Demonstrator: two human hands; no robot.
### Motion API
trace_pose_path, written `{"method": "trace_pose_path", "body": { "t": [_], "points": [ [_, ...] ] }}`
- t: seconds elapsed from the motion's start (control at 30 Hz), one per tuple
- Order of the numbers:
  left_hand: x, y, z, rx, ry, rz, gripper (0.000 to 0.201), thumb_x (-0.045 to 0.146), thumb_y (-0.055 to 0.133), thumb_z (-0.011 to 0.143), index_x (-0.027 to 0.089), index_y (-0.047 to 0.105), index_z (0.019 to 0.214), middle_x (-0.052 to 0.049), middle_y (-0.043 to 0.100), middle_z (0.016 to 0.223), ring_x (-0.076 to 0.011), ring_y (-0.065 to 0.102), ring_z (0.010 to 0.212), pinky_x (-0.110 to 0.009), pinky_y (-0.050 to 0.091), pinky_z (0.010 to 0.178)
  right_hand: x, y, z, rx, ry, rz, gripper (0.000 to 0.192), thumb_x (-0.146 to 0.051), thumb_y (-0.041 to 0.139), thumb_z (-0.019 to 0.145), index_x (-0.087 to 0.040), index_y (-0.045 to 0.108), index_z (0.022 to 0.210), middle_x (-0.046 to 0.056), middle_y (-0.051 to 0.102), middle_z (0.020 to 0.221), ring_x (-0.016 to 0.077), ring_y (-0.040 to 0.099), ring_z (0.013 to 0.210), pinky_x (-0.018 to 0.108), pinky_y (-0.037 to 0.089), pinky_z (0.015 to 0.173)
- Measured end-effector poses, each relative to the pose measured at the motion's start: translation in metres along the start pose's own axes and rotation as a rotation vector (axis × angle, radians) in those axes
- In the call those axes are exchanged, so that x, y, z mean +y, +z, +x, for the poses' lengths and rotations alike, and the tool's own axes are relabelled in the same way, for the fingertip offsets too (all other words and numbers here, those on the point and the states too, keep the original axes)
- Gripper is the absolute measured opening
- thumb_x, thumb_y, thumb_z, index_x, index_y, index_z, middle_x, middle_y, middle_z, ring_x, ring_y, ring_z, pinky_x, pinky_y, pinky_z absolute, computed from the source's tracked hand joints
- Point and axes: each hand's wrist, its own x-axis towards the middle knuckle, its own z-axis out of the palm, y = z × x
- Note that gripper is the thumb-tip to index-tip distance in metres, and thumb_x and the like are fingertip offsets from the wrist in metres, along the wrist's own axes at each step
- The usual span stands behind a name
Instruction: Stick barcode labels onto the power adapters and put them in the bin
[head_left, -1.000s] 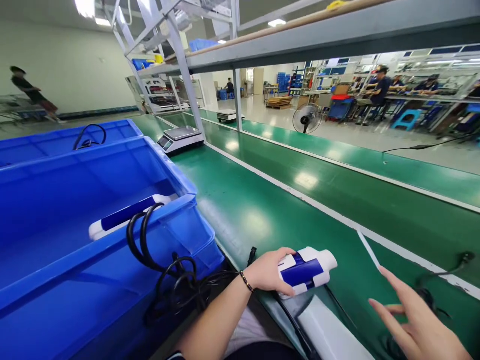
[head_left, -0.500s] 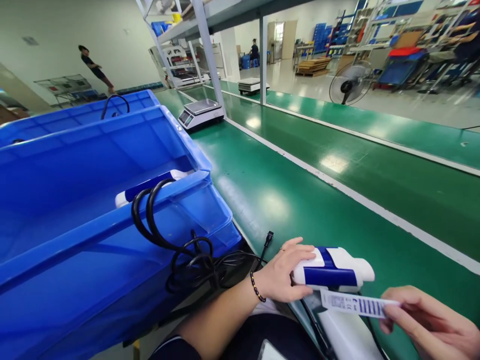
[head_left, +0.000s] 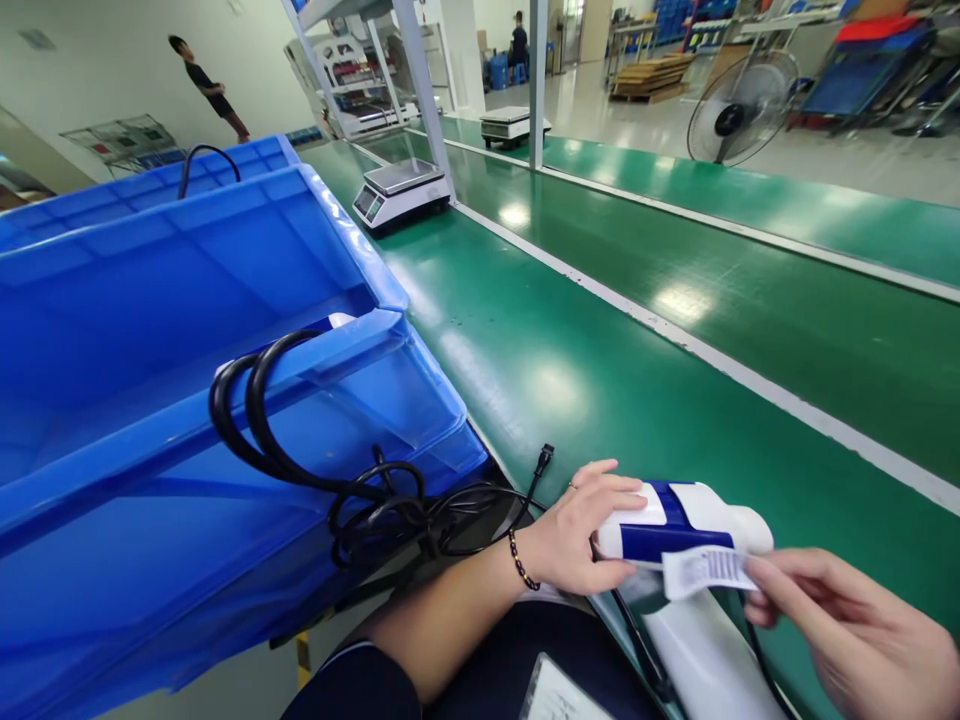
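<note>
A white device with dark blue panels (head_left: 675, 530) lies on the green work surface close to my body. My left hand (head_left: 585, 530) grips its left end, fingers over the top and thumb along the near side. Between the thumb and fingers of my right hand (head_left: 847, 620) is a printed barcode label (head_left: 701, 572), held by its right end in front of the device's near side. The label is slightly curved; whether it touches the device I cannot tell. Below it a white sheet (head_left: 712, 650) hangs at the surface's edge.
Blue plastic bins (head_left: 187, 420) stand on the left, one holding a similar device. A black coiled cable (head_left: 259, 410) hangs over a bin's rim, and its plug (head_left: 545, 458) rests on the green surface. Further back are a weighing scale (head_left: 401, 190) and a metal post (head_left: 424, 100).
My right hand has brought the label up and closer to the device, and the label now bends. My left hand keeps its hold. The camera view has shifted a little.
</note>
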Motion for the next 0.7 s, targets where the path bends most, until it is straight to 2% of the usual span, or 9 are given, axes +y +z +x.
{"method": "trace_pose_path", "body": {
  "t": [0.07, 0.13, 0.27, 0.53, 0.7],
  "points": [
    [0.001, 0.0, 0.001, 0.002, -0.002, 0.007, 0.061, 0.031, 0.059, 0.071, 0.02, 0.033, 0.125, -0.013, 0.054, 0.117, -0.0262, 0.05, 0.118, -0.053, 0.027, 0.108, -0.006, 0.015, 0.005, -0.076, 0.043, 0.02, 0.029, -0.05, 0.065, 0.069, -0.021, 0.066, 0.069, 0.002, 0.063, 0.059, 0.0163, 0.06, 0.053, 0.02, 0.051, 0.049],
    [0.001, 0.0, 0.001, -0.007, -0.016, 0.01, 0.061, 0.031, 0.059, 0.07, 0.02, 0.033, 0.125, -0.013, 0.054, 0.118, -0.0268, 0.05, 0.117, -0.054, 0.027, 0.108, -0.006, 0.021, 0.007, -0.067, 0.076, -0.026, 0.031, -0.053, 0.063, 0.07, -0.022, 0.066, 0.07, 0.002, 0.065, 0.062, 0.0162, 0.061, 0.057, 0.02, 0.051, 0.053],
    [0.001, 0.0, 0.002, -0.003, -0.015, 0.027, 0.059, 0.033, 0.058, 0.071, 0.018, 0.035, 0.122, -0.014, 0.054, 0.117, -0.0257, 0.051, 0.116, -0.053, 0.028, 0.109, 0.001, 0.017, 0.005, -0.036, 0.084, -0.113, 0.033, -0.055, 0.062, 0.07, -0.022, 0.066, 0.073, 0.002, 0.066, 0.067, 0.018, 0.062, 0.063, 0.02, 0.052, 0.055],
    [0.001, 0.0, 0.002, -0.046, -0.069, 0.01, 0.059, 0.034, 0.058, 0.07, 0.021, 0.033, 0.122, -0.014, 0.055, 0.118, -0.0275, 0.051, 0.117, -0.054, 0.026, 0.108, 0.006, 0.016, 0.008, -0.041, 0.012, -0.095, 0.03, -0.053, 0.063, 0.068, -0.023, 0.067, 0.071, 0.002, 0.066, 0.064, 0.0203, 0.063, 0.059, 0.022, 0.054, 0.051],
    [0.001, 0.0, 0.002, -0.025, -0.059, 0.025, 0.057, 0.035, 0.057, 0.071, 0.02, 0.035, 0.12, -0.014, 0.055, 0.115, -0.0261, 0.052, 0.116, -0.053, 0.029, 0.108, 0.007, 0.016, 0.006, -0.017, 0.038, -0.146, 0.033, -0.055, 0.062, 0.069, -0.023, 0.068, 0.075, 0.003, 0.068, 0.067, 0.0202, 0.065, 0.062, 0.021, 0.054, 0.053]
  ]
}}
